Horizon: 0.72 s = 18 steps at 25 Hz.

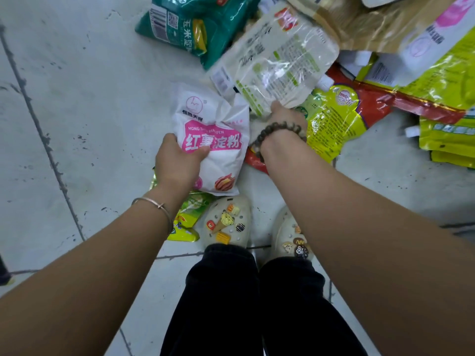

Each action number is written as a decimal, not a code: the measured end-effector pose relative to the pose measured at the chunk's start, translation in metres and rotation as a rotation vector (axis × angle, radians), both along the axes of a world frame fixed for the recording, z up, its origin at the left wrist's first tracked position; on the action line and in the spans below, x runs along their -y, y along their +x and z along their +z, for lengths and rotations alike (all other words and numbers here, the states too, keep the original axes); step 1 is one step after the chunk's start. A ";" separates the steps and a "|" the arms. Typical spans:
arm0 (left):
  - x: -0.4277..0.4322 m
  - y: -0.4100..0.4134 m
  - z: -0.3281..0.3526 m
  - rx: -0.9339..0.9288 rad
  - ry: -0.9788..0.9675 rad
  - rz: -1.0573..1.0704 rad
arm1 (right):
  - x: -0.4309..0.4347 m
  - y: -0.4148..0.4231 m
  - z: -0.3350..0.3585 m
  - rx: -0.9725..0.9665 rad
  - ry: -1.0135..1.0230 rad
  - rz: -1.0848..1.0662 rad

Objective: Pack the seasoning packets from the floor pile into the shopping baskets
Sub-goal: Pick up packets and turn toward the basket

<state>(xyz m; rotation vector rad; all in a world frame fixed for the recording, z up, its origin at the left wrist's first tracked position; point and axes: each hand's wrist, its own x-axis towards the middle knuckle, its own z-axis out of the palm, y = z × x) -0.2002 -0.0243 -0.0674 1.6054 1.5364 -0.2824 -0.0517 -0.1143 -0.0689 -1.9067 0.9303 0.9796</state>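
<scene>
While the left hand (180, 160) grips a soft white plastic packet with a pink label and a picture of sweet potatoes (213, 142), thumb across the label and fingers curled behind its left edge, the right hand (285, 119) holds the lower edge of a translucent white pouch printed with green text (277, 55). The right hand's fingers are hidden behind that pouch, which stands tilted up and away from the person, above the pile. The two hands are apart, each clamped on its own packet, and the packets nearly meet at their near corners.

A thin metal bangle (154, 204) circles the left wrist and a dark beaded bracelet (279, 131) the right.

Beyond the hands, the floor pile spreads across the upper right of the pale grey tiled floor (77, 98): a teal plastic bag with a barcode (190, 24), a crinkled tan bag (372, 24), shiny yellow-green pouches (331, 124), a red foil packet (372, 98) and a white packet with a pink patch (431, 39). One green and yellow packet (187, 222) lies under the left wrist, just beside the person's cream clogs with colourful charms (228, 222). Black trouser legs (218, 304) fill the lower centre.
</scene>
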 end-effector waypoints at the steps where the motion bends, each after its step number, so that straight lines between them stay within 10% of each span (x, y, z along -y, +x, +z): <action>1: 0.002 0.001 0.010 -0.001 0.015 -0.012 | 0.010 0.002 0.009 0.029 -0.014 0.004; 18: 0.061 0.109 0.242 0.325 -0.121 -0.038 | 0.183 0.035 0.250 0.576 -0.261 -0.155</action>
